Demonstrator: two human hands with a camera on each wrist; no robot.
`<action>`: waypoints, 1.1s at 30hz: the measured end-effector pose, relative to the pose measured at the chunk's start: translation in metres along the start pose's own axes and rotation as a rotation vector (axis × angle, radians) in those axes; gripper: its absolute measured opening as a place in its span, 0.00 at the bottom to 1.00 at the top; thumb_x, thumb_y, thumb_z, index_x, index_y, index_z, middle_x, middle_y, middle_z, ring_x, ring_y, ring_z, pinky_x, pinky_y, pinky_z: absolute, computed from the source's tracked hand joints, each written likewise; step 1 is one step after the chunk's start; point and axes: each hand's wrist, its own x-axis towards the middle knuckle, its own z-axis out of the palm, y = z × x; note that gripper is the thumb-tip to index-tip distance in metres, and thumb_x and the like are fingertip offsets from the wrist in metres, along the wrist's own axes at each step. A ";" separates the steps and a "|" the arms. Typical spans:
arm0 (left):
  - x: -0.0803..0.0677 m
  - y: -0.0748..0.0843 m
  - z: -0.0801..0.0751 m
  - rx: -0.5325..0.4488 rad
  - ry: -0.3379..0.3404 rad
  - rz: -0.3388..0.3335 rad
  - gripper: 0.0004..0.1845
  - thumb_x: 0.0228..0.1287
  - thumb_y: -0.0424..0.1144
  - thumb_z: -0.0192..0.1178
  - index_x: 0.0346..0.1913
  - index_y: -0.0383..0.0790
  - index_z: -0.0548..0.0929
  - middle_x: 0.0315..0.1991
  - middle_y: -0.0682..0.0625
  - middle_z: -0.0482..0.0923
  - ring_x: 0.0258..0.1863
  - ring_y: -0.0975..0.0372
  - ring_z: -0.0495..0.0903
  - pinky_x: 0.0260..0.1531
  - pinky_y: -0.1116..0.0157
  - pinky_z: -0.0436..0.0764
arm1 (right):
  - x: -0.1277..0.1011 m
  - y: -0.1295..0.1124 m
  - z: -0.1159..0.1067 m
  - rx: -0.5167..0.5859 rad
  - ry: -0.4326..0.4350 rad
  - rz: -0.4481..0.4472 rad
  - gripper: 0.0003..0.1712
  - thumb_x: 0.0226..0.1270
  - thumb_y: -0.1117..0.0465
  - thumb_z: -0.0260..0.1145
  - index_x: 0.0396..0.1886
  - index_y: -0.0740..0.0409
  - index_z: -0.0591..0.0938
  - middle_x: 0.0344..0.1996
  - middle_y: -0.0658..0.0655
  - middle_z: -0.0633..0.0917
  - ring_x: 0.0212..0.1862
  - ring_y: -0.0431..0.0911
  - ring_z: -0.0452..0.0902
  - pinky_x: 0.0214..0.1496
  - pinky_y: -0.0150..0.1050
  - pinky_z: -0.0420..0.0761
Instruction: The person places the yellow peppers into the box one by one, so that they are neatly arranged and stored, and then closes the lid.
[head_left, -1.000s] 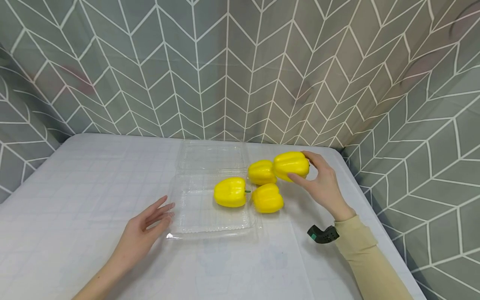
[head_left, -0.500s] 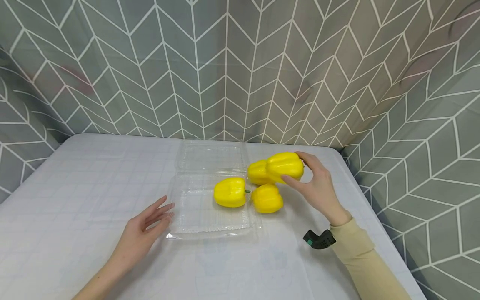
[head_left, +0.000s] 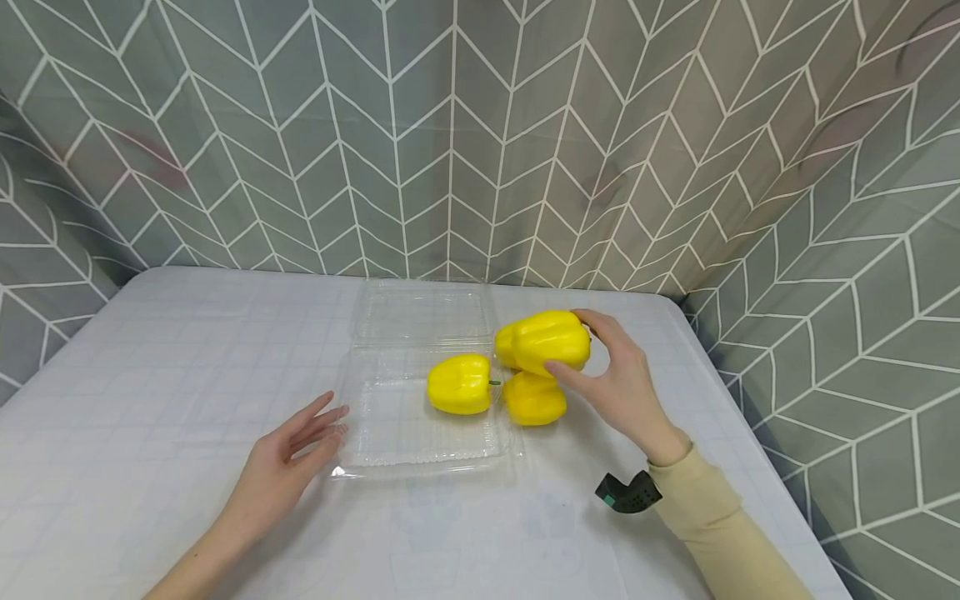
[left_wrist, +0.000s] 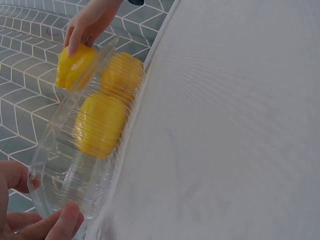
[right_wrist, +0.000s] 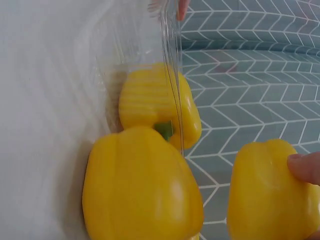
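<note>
Gripping a yellow pepper [head_left: 551,342] sideways, the right hand [head_left: 618,383] holds it just off the clear tray's [head_left: 390,442] right edge, long axis across. Left hand [head_left: 288,454], fingers flat, touches the tray's left edge; one pepper [head_left: 459,384] sits inside already.

One pepper [head_left: 459,384] lay inside the open container [head_left: 390,433], past the left hand's fingers [head_left: 324,425]. Two peppers [head_left: 534,400] sat on the table [head_left: 150,375] beneath the right hand's fingers [head_left: 558,371], which held a fourth pepper [head_left: 551,342].
</note>
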 end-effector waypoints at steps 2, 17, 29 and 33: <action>0.000 0.000 0.000 -0.005 -0.001 -0.001 0.30 0.74 0.39 0.59 0.74 0.39 0.66 0.61 0.41 0.80 0.52 0.77 0.81 0.46 0.80 0.79 | -0.001 -0.003 0.002 0.006 -0.008 -0.003 0.40 0.56 0.54 0.79 0.68 0.54 0.73 0.66 0.54 0.76 0.68 0.54 0.69 0.70 0.58 0.67; 0.000 0.000 -0.001 -0.004 -0.004 0.005 0.30 0.74 0.39 0.59 0.74 0.39 0.66 0.61 0.41 0.80 0.52 0.77 0.80 0.46 0.79 0.79 | -0.013 -0.025 0.022 0.083 -0.073 -0.023 0.40 0.56 0.52 0.79 0.67 0.50 0.74 0.65 0.49 0.77 0.67 0.51 0.71 0.70 0.56 0.69; 0.001 0.000 0.000 -0.001 -0.003 0.006 0.30 0.73 0.39 0.60 0.74 0.38 0.66 0.61 0.41 0.80 0.52 0.75 0.81 0.46 0.79 0.80 | -0.027 -0.036 0.049 0.113 -0.127 -0.092 0.40 0.53 0.53 0.81 0.66 0.50 0.74 0.62 0.46 0.78 0.62 0.44 0.74 0.66 0.49 0.74; 0.000 0.000 0.000 -0.002 -0.005 0.006 0.30 0.73 0.39 0.60 0.74 0.38 0.66 0.61 0.41 0.80 0.52 0.76 0.81 0.46 0.79 0.80 | -0.030 -0.039 0.053 0.131 -0.145 -0.096 0.41 0.52 0.54 0.81 0.66 0.52 0.74 0.63 0.47 0.78 0.61 0.44 0.75 0.65 0.51 0.76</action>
